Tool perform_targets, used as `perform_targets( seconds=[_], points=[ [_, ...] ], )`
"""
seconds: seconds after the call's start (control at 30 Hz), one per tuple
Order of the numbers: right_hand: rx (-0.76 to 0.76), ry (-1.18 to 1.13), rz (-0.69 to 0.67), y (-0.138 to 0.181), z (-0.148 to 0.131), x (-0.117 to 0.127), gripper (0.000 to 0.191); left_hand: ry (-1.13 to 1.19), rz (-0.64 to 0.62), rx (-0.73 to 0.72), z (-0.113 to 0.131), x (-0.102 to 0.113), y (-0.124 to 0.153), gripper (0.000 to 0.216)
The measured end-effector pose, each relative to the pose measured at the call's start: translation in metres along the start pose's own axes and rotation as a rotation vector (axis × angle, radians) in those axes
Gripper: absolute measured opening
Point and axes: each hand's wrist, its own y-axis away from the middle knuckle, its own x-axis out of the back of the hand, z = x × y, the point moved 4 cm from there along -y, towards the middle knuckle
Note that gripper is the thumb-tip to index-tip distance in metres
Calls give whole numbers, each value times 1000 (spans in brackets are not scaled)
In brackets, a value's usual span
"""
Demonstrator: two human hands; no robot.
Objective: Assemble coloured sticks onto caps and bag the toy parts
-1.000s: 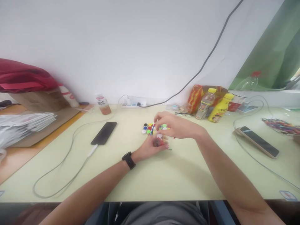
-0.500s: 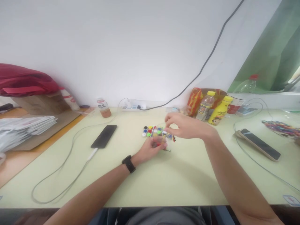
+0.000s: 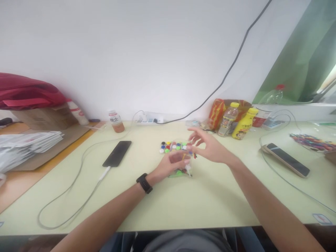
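Left hand [image 3: 172, 163], a black watch [image 3: 144, 183] on its wrist, is curled shut on a small clear packet [image 3: 181, 172] that rests on the surface [image 3: 204, 199] just under the fingers. The film looks thin and crinkly, with green and red bits showing through. Right hand [image 3: 210, 149] hovers just beside it, fingers spread and holding nothing I can see. Judging by this, a few coloured pieces are bagged, while most of the round caps [image 3: 170, 146], small, glossy plastic discs in blue, red, yellow and green, lie loose just behind the hands. Further left, a flat black phone [image 3: 117, 153] lies on its white cable [image 3: 78, 175]. The surface is smooth, pale yellow-green and matte.
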Motion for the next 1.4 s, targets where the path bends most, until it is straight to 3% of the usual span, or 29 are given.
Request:
perform_targets(
  seconds=[0.07, 0.17, 0.37, 0.73, 0.93, 1.07, 1.2, 1.4],
  points=[
    [-65, -155, -45, 7, 22, -16, 74, -20, 19, -12, 6, 2, -1, 48],
    [-119, -324, -38, 14, 42, -31, 50, -81, 52, -46, 13, 4, -5, 38],
    [-126, -465, 49, 19, 47, -42, 33, -134, 145, -79, 9, 7, -5, 27],
    [-171, -575, 144, 20, 61, -48, 35, -251, 103, -84, 0, 31, -2, 31],
    [-185, -598, 117, 20, 67, -47, 32, -229, 76, -104, 1, 23, 0, 29],
    [-191, -593, 182, 20, 72, -45, 31, -128, 149, -101, 2, 30, -1, 27],
    [-195, -595, 245, 19, 76, -41, 30, -80, 114, -84, 2, 38, -3, 35],
    [-169, -585, 207, 20, 73, -39, 30, -107, 198, -148, 11, 44, -2, 33]
  ],
)
